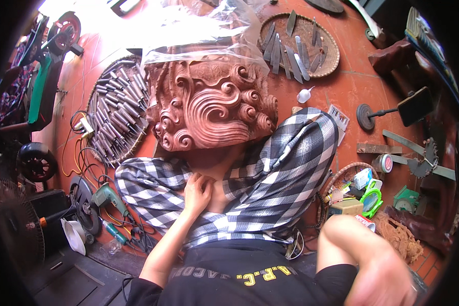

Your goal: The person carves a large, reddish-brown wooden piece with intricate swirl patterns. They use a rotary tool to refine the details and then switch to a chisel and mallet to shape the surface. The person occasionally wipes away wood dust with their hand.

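A carved reddish-brown wood block with swirling wave and curl relief stands in front of my crossed legs. Clear plastic sheeting covers its far part. My left hand rests against my bare lower leg just below the carving, its fingers curled in; whatever lies inside them, if anything, is hidden. Bent back at the lower right, my right hand is smeared by motion and partly cut off by the dark rim, away from the carving. Its fingers cannot be made out.
Many carving chisels fill a woven tray at left; flat blades lie in another at far right. A green power drill and cables lie left. To the right are a small basket, green goggles, a tin and wood shavings.
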A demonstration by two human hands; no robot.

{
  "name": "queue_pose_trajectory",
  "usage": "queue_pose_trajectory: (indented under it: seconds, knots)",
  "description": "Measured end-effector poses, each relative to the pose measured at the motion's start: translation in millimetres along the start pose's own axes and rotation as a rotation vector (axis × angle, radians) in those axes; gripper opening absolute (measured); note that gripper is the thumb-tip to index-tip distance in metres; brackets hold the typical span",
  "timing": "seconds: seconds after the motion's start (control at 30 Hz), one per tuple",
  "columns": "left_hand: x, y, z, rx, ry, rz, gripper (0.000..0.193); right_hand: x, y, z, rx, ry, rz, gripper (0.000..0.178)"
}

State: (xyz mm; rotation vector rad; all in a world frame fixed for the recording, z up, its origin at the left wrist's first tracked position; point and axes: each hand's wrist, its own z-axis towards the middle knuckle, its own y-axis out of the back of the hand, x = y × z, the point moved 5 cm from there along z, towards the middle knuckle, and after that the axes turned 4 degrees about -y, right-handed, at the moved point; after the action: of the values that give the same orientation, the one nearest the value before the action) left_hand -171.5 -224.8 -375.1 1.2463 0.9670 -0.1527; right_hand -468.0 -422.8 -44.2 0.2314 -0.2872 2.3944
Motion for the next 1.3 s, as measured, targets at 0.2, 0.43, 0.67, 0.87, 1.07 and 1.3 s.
queue_pose_trajectory:
  seconds: [0.2, 0.43, 0.67, 0.87, 1.07, 1.3]
  knots:
    - [3, -1, 6, 0.013, 0.038, 0.044, 0.009, -100, 143, -198, -0.689, -1.105, -1.005, 0.014]
    - [13, -4, 10, -0.031, 0.054, 0.191, 0.015, -137, 141, -314, -0.100, -1.479, -1.258, 0.029]
    - [20, -7, 14, 0.017, 0.150, 0.200, 0.018, -164, 181, -391, 0.319, -1.541, -1.335, 0.032]
    - [19, -5, 15, -0.009, 0.161, 0.179, 0.017, -155, 184, -407, 0.212, -1.513, -1.401, 0.032]
    - [22, -4, 18, 0.011, 0.202, 0.163, 0.017, -143, 191, -413, 0.129, -1.504, -1.431, 0.032]
    - [26, -3, 19, 0.000, 0.232, 0.139, 0.019, -113, 188, -422, 0.026, -1.496, -1.427, 0.034]
